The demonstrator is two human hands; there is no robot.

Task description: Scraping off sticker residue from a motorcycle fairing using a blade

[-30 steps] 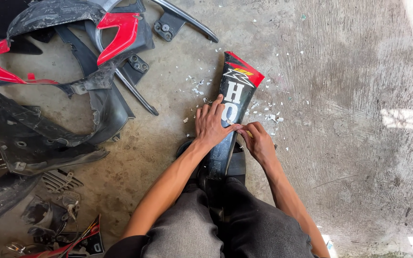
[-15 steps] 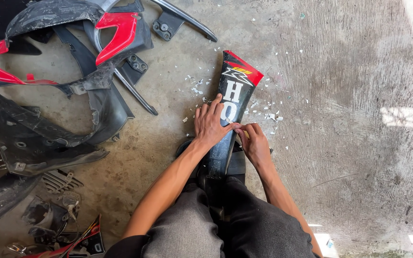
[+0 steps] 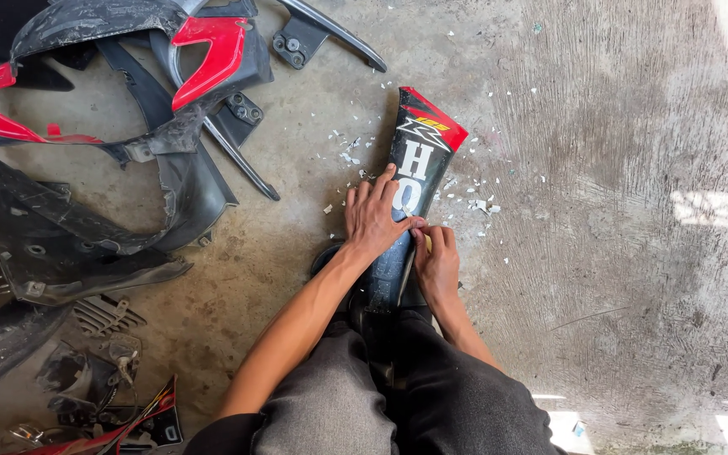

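Head view shows the left hand (image 3: 372,217) spread flat on a glossy black-and-red plastic fairing panel (image 3: 419,164) lying on rough concrete floor (image 3: 617,211), the right hand (image 3: 436,268) pinching its edge amid white sticker flakes (image 3: 478,202).

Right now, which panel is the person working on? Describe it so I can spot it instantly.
Start at the heap of fairings on the concrete floor, then look right. It is the narrow black panel lying alone under both hands, red-tipped, with white flakes scattered around it.
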